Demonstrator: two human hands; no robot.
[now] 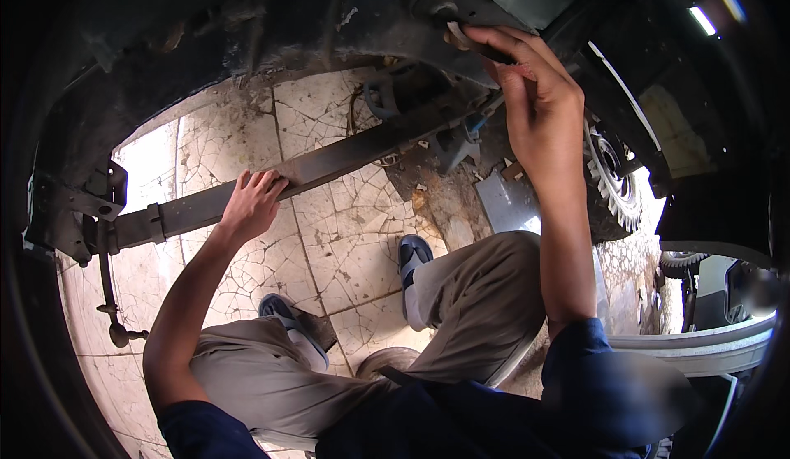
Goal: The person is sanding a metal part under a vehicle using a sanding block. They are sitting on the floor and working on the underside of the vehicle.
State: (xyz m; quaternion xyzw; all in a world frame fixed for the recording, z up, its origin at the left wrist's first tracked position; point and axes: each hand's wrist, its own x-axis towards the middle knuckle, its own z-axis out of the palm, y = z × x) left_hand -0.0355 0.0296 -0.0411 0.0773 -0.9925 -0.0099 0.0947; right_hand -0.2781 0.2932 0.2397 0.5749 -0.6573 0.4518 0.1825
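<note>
A long dark leaf spring [337, 159] runs slantwise from the bracket [105, 192] at the left toward the upper middle. My left hand [253, 204] lies on top of it, fingers stretched across the bar and slightly bent. Up at the right, my right hand [535, 89] is raised to the dark vehicle frame [288, 35]. Its fingers are closed in a pinch beside a rounded fitting [434, 5] on the frame. A small pale-tipped piece [457, 36] shows at the fingertips; its kind is unclear, and the palm side is partly hidden.
Beneath the spring stands a blue-grey support stand [453, 146] on cracked tiles [354, 245]. A toothed wheel hub [613, 179] is at the right. A rod with a ball joint [119, 333] hangs at the left. I sit on a low round stool [385, 362], knees bent.
</note>
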